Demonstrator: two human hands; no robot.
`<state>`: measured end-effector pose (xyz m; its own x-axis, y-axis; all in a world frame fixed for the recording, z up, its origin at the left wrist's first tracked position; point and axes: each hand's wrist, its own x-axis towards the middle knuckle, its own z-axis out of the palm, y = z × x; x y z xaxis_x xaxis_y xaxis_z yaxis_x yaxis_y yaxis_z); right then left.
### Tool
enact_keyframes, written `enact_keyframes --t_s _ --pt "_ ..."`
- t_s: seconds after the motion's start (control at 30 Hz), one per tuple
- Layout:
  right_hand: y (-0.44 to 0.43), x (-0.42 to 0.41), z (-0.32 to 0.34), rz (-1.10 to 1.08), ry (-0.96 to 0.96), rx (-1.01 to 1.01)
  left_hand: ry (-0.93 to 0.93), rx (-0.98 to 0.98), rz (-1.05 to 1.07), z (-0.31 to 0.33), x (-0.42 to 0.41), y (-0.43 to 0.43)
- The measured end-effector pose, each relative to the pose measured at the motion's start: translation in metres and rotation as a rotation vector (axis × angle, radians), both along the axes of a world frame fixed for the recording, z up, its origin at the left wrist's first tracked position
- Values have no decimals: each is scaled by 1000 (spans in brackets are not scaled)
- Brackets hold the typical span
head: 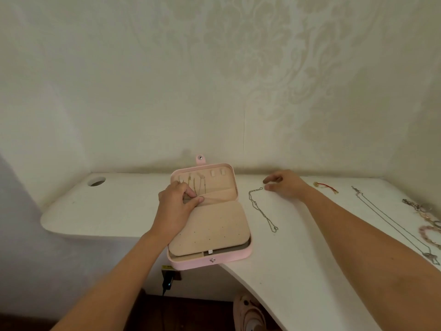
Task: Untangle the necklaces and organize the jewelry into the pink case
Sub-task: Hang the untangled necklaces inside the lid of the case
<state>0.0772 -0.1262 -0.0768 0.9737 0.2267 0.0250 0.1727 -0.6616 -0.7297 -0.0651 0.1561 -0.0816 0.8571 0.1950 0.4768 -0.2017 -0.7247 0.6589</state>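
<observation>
Lengthwise wallward, silver necklace (261, 212); left hand (177, 206) tight on case pocket (214, 196); right hand (285, 185) slack.

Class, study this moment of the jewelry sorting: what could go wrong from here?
1. The open pink jewelry case juts past the front edge of the white desk; pressure from the left hand inside it might tip it off.
2. The right hand is beside one end of the thin silver chain necklace; a careless pull might knot it.
</observation>
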Motion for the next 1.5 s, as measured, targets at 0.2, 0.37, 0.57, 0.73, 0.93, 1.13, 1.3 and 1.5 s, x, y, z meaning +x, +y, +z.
enact_keyframes --t_s 0.2,0.37,0.57,0.73,0.93,1.13,1.3,1.5 --pt "-1 -4 3 12 -45 76 9 -12 -1 1 1 -1" --pt "27 -19 -8 96 -81 126 22 -23 -5 -1 3 0" --pt "38 -12 -16 0 -136 -27 14 -18 -9 -1 1 -2" --pt "30 -13 -4 -30 -3 9 22 -3 -46 1 -2 -15" --pt "16 -25 26 140 72 -487 49 20 -52 2 -2 -20" --pt "-14 -37 26 93 332 407 67 12 -67 5 -1 -20" --pt "-28 -59 64 170 273 868 48 -15 -114 11 -2 -44" --pt "-42 -85 118 267 123 602 17 -47 -159 17 -3 -81"
